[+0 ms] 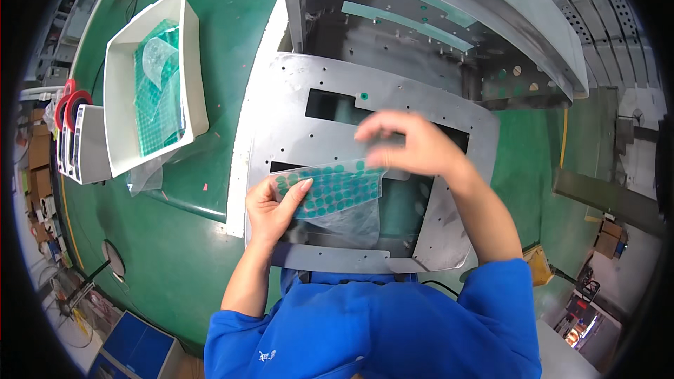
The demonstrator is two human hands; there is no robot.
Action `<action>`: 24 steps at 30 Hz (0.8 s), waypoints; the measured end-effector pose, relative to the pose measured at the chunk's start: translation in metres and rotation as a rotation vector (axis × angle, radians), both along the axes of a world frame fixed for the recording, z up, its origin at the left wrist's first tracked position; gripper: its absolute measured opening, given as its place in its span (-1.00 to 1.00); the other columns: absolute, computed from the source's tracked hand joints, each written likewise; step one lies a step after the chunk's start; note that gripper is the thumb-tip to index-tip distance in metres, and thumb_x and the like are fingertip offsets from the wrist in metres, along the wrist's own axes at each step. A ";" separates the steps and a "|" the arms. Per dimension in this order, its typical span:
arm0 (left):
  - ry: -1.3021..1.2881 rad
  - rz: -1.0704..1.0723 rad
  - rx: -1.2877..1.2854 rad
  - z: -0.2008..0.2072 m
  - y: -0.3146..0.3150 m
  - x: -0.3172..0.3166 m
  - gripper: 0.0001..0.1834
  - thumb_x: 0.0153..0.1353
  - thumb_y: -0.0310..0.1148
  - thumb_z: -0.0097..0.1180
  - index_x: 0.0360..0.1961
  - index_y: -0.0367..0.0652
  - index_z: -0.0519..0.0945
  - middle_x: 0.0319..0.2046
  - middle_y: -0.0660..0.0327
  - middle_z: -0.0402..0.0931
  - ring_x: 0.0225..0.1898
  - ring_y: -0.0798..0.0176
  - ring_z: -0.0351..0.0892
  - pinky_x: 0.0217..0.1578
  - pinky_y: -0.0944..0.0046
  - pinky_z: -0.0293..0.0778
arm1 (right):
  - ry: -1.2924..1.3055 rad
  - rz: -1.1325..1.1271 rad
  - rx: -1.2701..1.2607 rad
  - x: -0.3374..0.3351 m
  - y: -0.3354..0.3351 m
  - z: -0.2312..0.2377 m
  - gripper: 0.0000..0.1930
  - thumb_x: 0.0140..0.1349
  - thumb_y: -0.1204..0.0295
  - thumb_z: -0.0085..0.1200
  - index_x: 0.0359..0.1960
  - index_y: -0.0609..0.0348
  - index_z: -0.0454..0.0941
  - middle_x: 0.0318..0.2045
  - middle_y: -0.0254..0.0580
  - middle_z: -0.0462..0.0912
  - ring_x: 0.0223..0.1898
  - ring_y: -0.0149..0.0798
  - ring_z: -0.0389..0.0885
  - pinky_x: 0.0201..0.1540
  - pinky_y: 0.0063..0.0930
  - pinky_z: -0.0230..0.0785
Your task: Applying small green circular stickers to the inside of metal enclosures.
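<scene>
My left hand (272, 210) pinches the left end of a clear backing sheet with rows of round green stickers (337, 193), its thumb on top. Some clear film (351, 224) hangs below the sheet's lower edge. Just above the sheet's upper right corner is my right hand (407, 142), blurred by motion, its thumb and fingers apart. Nothing shows between those fingers. Beneath both hands lies a flat grey metal panel (295, 91) with rectangular cutouts and small holes. One green sticker (364, 96) sits on the panel beside a cutout.
Behind the panel rises a large curved metal housing (435, 35) with several green dots on it. On the green table (232, 28) at left stands a white bin (193, 84) holding more green sticker sheets (151, 98). Next to it, red-handled scissors (70, 109) stand in a holder (91, 144).
</scene>
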State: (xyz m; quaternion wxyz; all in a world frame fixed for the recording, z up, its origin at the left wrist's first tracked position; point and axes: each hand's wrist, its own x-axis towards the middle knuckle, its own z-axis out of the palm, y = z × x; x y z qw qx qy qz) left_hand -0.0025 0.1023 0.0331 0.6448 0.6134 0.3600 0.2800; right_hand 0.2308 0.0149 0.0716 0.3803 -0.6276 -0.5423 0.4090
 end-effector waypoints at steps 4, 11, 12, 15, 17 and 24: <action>-0.016 -0.071 0.049 0.008 -0.010 -0.002 -0.89 -0.10 -0.57 0.23 -0.56 -0.30 0.51 -0.60 0.27 0.51 -0.59 0.54 0.39 -0.59 0.54 0.30 | 0.223 -0.201 -0.101 -0.034 -0.039 0.009 -0.82 -0.05 0.48 0.15 -0.37 0.23 0.52 -0.40 -0.28 0.56 -0.31 -0.40 0.50 -0.21 -0.55 0.31; -0.021 -0.236 0.064 0.013 -0.023 0.009 -0.90 -0.10 -0.60 0.22 -0.58 -0.31 0.51 -0.58 0.24 0.50 -0.59 0.54 0.39 -0.61 0.55 0.28 | 0.264 -0.494 0.015 -0.058 -0.082 -0.006 -0.86 -0.03 0.53 0.12 -0.39 0.23 0.53 -0.39 -0.24 0.58 -0.31 -0.39 0.52 -0.21 -0.57 0.32; -0.006 -0.253 0.064 0.012 -0.024 0.011 -0.90 -0.10 -0.59 0.22 -0.58 -0.31 0.51 -0.60 0.26 0.49 -0.59 0.55 0.38 -0.62 0.56 0.27 | 0.216 -0.530 0.060 -0.061 -0.086 -0.009 -0.87 -0.04 0.54 0.12 -0.39 0.23 0.53 -0.38 -0.23 0.58 -0.31 -0.39 0.52 -0.22 -0.57 0.33; 0.055 -0.275 0.034 0.009 -0.028 0.017 -0.90 -0.09 -0.56 0.22 -0.59 -0.29 0.52 -0.65 0.33 0.46 -0.62 0.58 0.33 -0.64 0.56 0.22 | 0.110 -0.590 0.186 -0.066 -0.092 -0.020 -0.91 -0.03 0.55 0.11 -0.44 0.24 0.51 -0.35 -0.20 0.59 -0.26 -0.36 0.52 -0.22 -0.56 0.33; 0.088 -0.266 0.010 0.004 -0.030 0.019 -0.89 -0.08 -0.53 0.23 -0.59 -0.28 0.52 -0.68 0.37 0.43 -0.63 0.60 0.30 -0.65 0.57 0.20 | -0.069 -0.569 0.222 -0.063 -0.091 -0.023 -0.92 -0.04 0.56 0.11 -0.48 0.24 0.50 -0.38 -0.20 0.57 -0.27 -0.33 0.52 -0.22 -0.53 0.33; 0.120 -0.199 -0.056 -0.010 -0.032 0.020 -0.88 -0.05 -0.47 0.23 -0.58 -0.25 0.53 -0.70 0.39 0.42 -0.65 0.61 0.28 -0.64 0.58 0.19 | -0.143 -0.666 -0.127 -0.011 -0.074 -0.049 -0.95 -0.04 0.52 0.06 -0.50 0.13 0.49 -0.47 -0.31 0.44 -0.42 -0.27 0.42 -0.31 -0.45 0.29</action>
